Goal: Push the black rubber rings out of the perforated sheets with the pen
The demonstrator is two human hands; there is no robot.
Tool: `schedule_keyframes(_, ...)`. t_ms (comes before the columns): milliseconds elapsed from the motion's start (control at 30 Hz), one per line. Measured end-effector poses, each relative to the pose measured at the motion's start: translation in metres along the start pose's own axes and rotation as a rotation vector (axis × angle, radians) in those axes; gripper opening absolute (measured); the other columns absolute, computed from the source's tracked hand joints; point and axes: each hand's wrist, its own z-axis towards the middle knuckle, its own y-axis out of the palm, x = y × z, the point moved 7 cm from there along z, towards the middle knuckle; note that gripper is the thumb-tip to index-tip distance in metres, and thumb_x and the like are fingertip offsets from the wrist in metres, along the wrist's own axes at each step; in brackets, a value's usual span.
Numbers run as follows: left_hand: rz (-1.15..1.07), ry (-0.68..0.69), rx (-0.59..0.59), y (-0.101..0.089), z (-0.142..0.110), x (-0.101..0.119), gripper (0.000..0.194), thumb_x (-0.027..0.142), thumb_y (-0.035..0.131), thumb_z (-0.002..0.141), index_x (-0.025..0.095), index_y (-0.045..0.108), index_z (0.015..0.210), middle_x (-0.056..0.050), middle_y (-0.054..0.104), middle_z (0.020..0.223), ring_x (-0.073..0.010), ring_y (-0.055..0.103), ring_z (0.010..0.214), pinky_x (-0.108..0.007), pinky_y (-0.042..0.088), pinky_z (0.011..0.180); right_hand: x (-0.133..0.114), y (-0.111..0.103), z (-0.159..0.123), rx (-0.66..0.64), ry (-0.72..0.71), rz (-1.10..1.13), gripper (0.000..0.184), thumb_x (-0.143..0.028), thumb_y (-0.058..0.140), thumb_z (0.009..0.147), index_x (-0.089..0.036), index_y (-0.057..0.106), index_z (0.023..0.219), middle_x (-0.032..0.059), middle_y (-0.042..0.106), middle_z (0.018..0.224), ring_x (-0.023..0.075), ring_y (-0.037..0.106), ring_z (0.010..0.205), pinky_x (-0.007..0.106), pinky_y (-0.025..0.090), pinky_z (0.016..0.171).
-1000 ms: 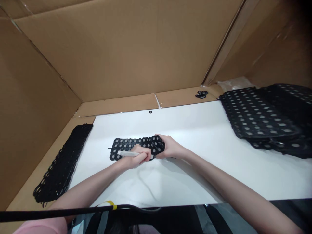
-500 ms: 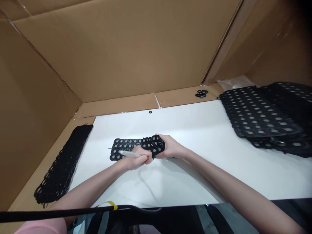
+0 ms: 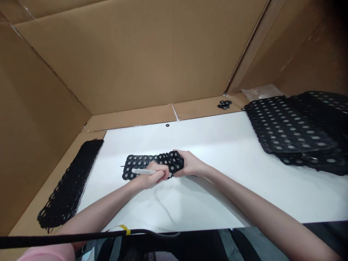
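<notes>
A black sheet dotted with rows of pale round spots lies in the middle of the white tabletop, its right end bunched up. My left hand, over the sheet's front edge, is closed around a white pen-like tool. One end of the tool sticks out leftward; its working end by the sheet is mostly hidden by my fingers. My right hand grips the bunched right end, thumb in front and fingers behind, partly out of sight.
More dotted black sheets are heaped at the right. A black openwork strip lies at the left. Near the back are a small black ring and a little cluster of dotted pieces. Cardboard walls surround the white tabletop.
The white tool tilts slightly in my left hand, its free end dipping right and then coming back left. My right hand and the dotted sheet stay almost in place.
</notes>
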Motion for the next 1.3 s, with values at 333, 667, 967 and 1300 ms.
schedule_keyframes(333,0.076,0.01,-0.047,0.002,0.001,0.007,0.021,0.017,0.037,0.074,0.014,0.05,0.057,0.003,0.041,0.046,-0.0081,0.038,0.046,-0.02,0.029,0.05,0.0,0.0,0.0,0.009,-0.023,-0.018,0.043,-0.022,0.074,0.051,-0.019,0.055,0.089,-0.0023,0.058,0.08,0.0171,0.054,0.076,0.023,0.04,0.061)
schedule_keyframes(667,-0.42,-0.215,0.167,-0.023,0.011,-0.022,0.019,0.024,0.041,0.07,0.013,0.052,0.058,0.003,0.043,0.033,-0.0057,0.026,0.029,-0.019,0.013,0.037,0.005,-0.025,0.002,0.045,-0.03,-0.104,0.059,-0.037,0.08,0.051,-0.021,0.053,0.101,-0.0002,0.062,0.095,0.0204,0.057,0.088,0.028,0.043,0.074)
schedule_keyframes(967,-0.189,-0.088,0.313,-0.062,0.025,-0.02,0.022,0.022,0.038,0.074,0.013,0.053,0.061,0.005,0.042,0.037,-0.006,0.032,0.035,-0.019,0.022,0.042,-0.006,-0.05,0.019,0.055,-0.05,-0.62,0.052,-0.055,0.073,0.064,-0.02,0.062,0.101,0.0089,0.067,0.101,0.0296,0.057,0.098,0.039,0.034,0.081)
schedule_keyframes(1300,-0.159,-0.066,0.295,-0.058,0.025,-0.031,0.022,0.022,0.038,0.077,0.013,0.053,0.064,0.005,0.043,0.043,-0.0068,0.037,0.039,-0.02,0.025,0.044,-0.017,-0.001,0.047,0.294,-0.209,-0.728,0.022,-0.028,0.041,0.094,-0.018,0.058,0.084,0.0089,0.066,0.086,0.0232,0.052,0.088,0.035,0.029,0.076)
